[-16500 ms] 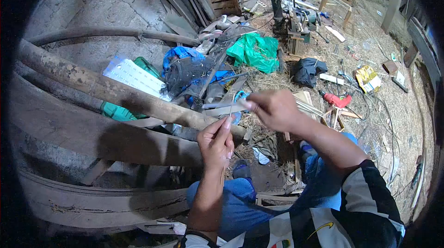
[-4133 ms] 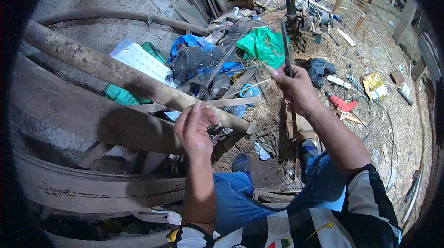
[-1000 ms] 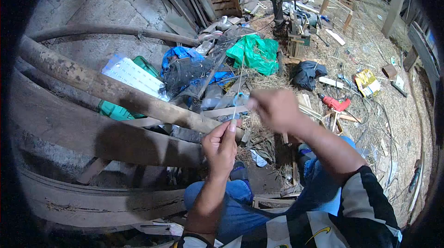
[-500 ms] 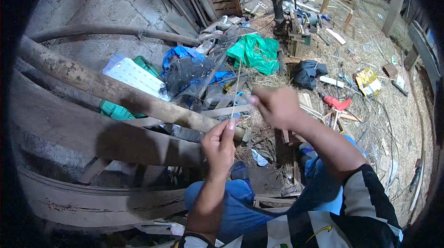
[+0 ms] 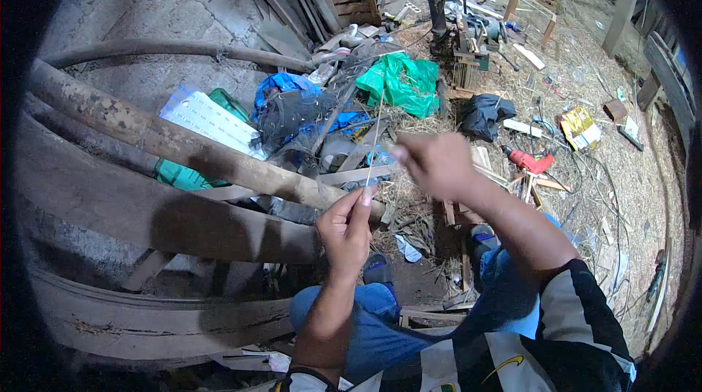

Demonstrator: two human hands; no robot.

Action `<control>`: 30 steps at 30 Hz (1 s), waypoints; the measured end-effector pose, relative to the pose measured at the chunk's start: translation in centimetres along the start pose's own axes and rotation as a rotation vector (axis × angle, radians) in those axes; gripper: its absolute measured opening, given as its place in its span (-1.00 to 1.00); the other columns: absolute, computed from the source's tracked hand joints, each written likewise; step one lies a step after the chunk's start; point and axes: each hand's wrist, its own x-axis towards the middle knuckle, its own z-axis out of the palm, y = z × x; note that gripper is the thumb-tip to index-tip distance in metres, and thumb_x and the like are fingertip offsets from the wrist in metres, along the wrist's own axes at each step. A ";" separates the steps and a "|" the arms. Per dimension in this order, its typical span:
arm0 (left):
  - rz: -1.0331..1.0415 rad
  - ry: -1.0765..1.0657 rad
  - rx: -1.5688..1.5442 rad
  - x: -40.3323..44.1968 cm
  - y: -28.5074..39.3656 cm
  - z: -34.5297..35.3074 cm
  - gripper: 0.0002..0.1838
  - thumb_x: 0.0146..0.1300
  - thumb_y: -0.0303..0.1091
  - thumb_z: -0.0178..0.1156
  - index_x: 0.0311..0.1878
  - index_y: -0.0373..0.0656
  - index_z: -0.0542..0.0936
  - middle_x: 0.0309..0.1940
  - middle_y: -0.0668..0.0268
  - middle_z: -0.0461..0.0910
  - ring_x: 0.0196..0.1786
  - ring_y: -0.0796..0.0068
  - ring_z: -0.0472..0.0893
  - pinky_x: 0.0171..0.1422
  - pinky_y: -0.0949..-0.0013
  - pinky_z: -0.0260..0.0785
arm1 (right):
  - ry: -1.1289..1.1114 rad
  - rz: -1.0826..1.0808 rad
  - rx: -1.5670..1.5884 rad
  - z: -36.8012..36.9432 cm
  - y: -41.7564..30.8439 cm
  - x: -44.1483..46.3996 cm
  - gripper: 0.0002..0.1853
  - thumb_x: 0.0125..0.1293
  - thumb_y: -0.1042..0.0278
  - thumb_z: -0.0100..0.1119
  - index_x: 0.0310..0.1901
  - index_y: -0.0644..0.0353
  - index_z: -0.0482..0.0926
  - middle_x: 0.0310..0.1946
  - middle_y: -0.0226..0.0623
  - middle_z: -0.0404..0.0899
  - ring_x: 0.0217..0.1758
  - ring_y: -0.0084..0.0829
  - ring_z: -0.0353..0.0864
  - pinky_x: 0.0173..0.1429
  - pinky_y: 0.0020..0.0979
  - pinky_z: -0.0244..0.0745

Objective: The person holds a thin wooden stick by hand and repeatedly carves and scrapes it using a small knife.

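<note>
My left hand (image 5: 346, 228) pinches the lower end of a thin pale stick (image 5: 376, 132), which stands nearly upright between thumb and forefinger. To its right, my right hand (image 5: 436, 165) is closed and smeared by motion. A blurred blade-like thing reaches left from its fingers toward the stick; the dark knife seen in this hand a few seconds ago cannot be made out clearly now. Whether the blade touches the stick is too blurred to tell.
A wooden pole (image 5: 175, 145) and a wide plank (image 5: 139, 202) run along the left. Ahead lie a green plastic bag (image 5: 402, 83), a blue tarp (image 5: 281, 88) and a black bag (image 5: 486, 115). A red drill (image 5: 528, 161) with cables lies at the right on straw-strewn ground.
Since about four seconds ago, my hands have come together, with the stick upright in my left hand. Over the last second, my right hand has shifted slightly beside the stick; my left hand hardly moves.
</note>
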 end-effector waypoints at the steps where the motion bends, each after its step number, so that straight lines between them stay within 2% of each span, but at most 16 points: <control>1: 0.003 -0.001 0.006 0.0 0.2 0.1 -0.76 0.43 -0.34 0.24 -0.02 -0.32 0.72 -0.51 0.53 0.59 -0.61 0.87 0.32 -0.57 0.61 0.08 | 0.034 0.122 -0.018 -0.3 0.6 0.6 -0.70 0.45 -0.03 0.04 -0.22 0.03 0.52 -0.51 -0.12 0.63 -0.46 0.05 0.65 -0.41 0.05 0.51; 2: 0.007 -0.003 0.003 0.0 -0.1 0.1 -0.76 0.43 -0.34 0.24 -0.02 -0.32 0.72 -0.51 0.53 0.59 -0.61 0.87 0.32 -0.57 0.61 0.08 | 0.041 0.137 -0.008 -0.3 1.2 0.7 -0.73 0.44 0.06 0.11 -0.27 0.08 0.50 -0.54 -0.10 0.57 -0.45 0.05 0.61 -0.42 -0.01 0.44; 5: 0.031 -0.005 0.027 0.3 -1.1 0.2 -0.76 0.43 -0.33 0.24 -0.02 -0.31 0.73 -0.50 0.52 0.59 -0.62 0.87 0.31 -0.57 0.61 0.08 | 0.084 0.019 0.071 0.7 -0.7 -0.6 -0.72 0.46 0.05 0.09 -0.28 0.08 0.49 -0.57 -0.09 0.55 -0.45 0.06 0.60 -0.42 0.00 0.43; 6: 0.020 -0.015 0.011 0.3 -1.0 0.4 -0.75 0.44 -0.32 0.24 -0.02 -0.31 0.73 -0.50 0.51 0.60 -0.62 0.86 0.31 -0.57 0.61 0.08 | 0.013 -0.026 0.061 0.6 -0.7 -0.7 -0.72 0.46 0.01 0.03 -0.20 0.05 0.53 -0.48 -0.12 0.65 -0.44 0.04 0.66 -0.41 0.05 0.50; 9: -0.030 -0.019 -0.022 0.1 -0.7 0.6 -0.76 0.44 -0.33 0.24 -0.02 -0.31 0.72 -0.54 0.56 0.54 -0.65 0.87 0.26 -0.60 0.62 0.01 | 0.063 0.030 0.063 0.9 0.3 0.1 -0.70 0.47 0.01 0.01 -0.21 0.08 0.53 -0.46 -0.09 0.65 -0.41 0.07 0.66 -0.39 0.05 0.51; 11: -0.052 -0.015 -0.041 0.2 -0.5 0.7 -0.77 0.44 -0.35 0.24 -0.03 -0.32 0.71 -0.60 0.61 0.48 -0.67 0.89 0.22 -0.63 0.63 -0.06 | 0.040 0.140 0.093 1.1 0.8 0.5 -0.62 0.49 -0.04 0.01 -0.23 0.12 0.58 -0.49 -0.10 0.62 -0.44 -0.01 0.66 -0.38 -0.04 0.48; 13: -0.090 -0.055 -0.042 0.2 -0.7 0.7 -0.76 0.44 -0.33 0.24 -0.02 -0.31 0.71 -0.63 0.61 0.45 -0.68 0.88 0.23 -0.64 0.63 -0.06 | 0.052 0.202 0.584 1.3 0.7 0.5 -0.54 0.49 -0.09 0.05 -0.27 0.20 0.64 -0.57 -0.15 0.54 -0.49 -0.25 0.58 -0.38 -0.18 0.40; 14: -0.094 -0.056 -0.042 0.1 -0.6 0.8 -0.76 0.44 -0.33 0.24 -0.02 -0.31 0.71 -0.63 0.61 0.45 -0.68 0.88 0.23 -0.64 0.63 -0.06 | 0.005 0.277 0.676 1.4 0.4 0.4 -0.53 0.46 -0.07 0.16 -0.29 0.26 0.66 -0.59 -0.28 0.49 -0.47 -0.52 0.44 -0.36 -0.32 0.34; 18: -0.160 -0.142 -0.001 -0.2 0.6 1.1 -0.75 0.43 -0.29 0.26 0.00 -0.27 0.72 -0.63 0.54 0.49 -0.69 0.86 0.27 -0.64 0.64 0.00 | 0.030 0.358 0.935 1.0 0.2 0.8 -0.62 0.42 0.05 0.26 -0.25 0.29 0.69 -0.51 -0.45 0.54 -0.37 -0.66 0.38 -0.27 -0.42 0.36; 21: -0.176 -0.172 0.058 0.2 0.5 0.8 -0.75 0.42 -0.27 0.26 -0.02 -0.25 0.73 -0.63 0.50 0.50 -0.69 0.83 0.29 -0.63 0.63 0.04 | 0.085 0.435 1.066 1.8 1.7 1.4 -0.64 0.42 0.08 0.27 -0.21 0.30 0.69 -0.48 -0.46 0.56 -0.33 -0.67 0.40 -0.24 -0.41 0.38; 22: -0.152 -0.173 0.114 0.2 0.3 0.7 -0.75 0.42 -0.26 0.26 -0.02 -0.24 0.73 -0.64 0.48 0.51 -0.69 0.82 0.30 -0.63 0.63 0.06 | 0.070 0.392 0.914 1.9 1.9 1.4 -0.59 0.44 0.02 0.22 -0.22 0.31 0.67 -0.49 -0.35 0.58 -0.34 -0.58 0.46 -0.22 -0.37 0.42; 23: -0.156 -0.175 0.113 0.3 0.3 0.6 -0.75 0.42 -0.26 0.26 -0.02 -0.24 0.73 -0.64 0.48 0.51 -0.69 0.82 0.30 -0.63 0.63 0.06 | 0.069 0.396 0.914 1.9 2.1 1.1 -0.59 0.44 0.02 0.22 -0.22 0.31 0.67 -0.49 -0.35 0.58 -0.34 -0.58 0.46 -0.22 -0.37 0.42; 25: -0.204 -0.155 0.079 0.4 0.5 0.5 -0.75 0.41 -0.26 0.27 -0.04 -0.24 0.74 -0.65 0.47 0.50 -0.69 0.80 0.31 -0.64 0.62 0.07 | 0.020 0.345 0.562 1.5 1.9 0.9 -0.55 0.47 -0.05 0.13 -0.17 0.29 0.64 -0.49 -0.14 0.59 -0.34 -0.36 0.58 -0.18 -0.28 0.46; 26: -0.204 -0.151 0.079 0.6 0.5 0.3 -0.75 0.41 -0.26 0.27 -0.04 -0.24 0.74 -0.65 0.47 0.50 -0.69 0.80 0.31 -0.64 0.62 0.07 | 0.099 0.309 0.529 1.4 1.3 0.5 -0.55 0.50 -0.08 0.04 -0.17 0.24 0.59 -0.45 -0.01 0.60 -0.33 -0.03 0.64 -0.21 -0.10 0.48; 29: -0.220 -0.097 -0.059 1.0 0.6 -0.4 -0.76 0.41 -0.30 0.27 -0.03 -0.26 0.73 -0.66 0.46 0.49 -0.70 0.77 0.30 -0.64 0.61 0.06 | -0.020 0.178 0.329 0.0 -0.9 -0.2 -0.60 0.50 -0.04 0.01 -0.17 0.19 0.55 -0.42 -0.06 0.64 -0.31 0.09 0.65 -0.25 0.04 0.46; 30: -0.223 -0.083 -0.108 1.1 0.7 -0.7 -0.76 0.40 -0.31 0.29 -0.03 -0.28 0.72 -0.64 0.46 0.50 -0.68 0.77 0.31 -0.62 0.61 0.07 | 0.017 0.050 0.244 0.3 -1.4 -0.8 -0.65 0.48 0.00 0.04 -0.22 0.16 0.52 -0.44 -0.11 0.63 -0.35 0.09 0.64 -0.33 0.06 0.46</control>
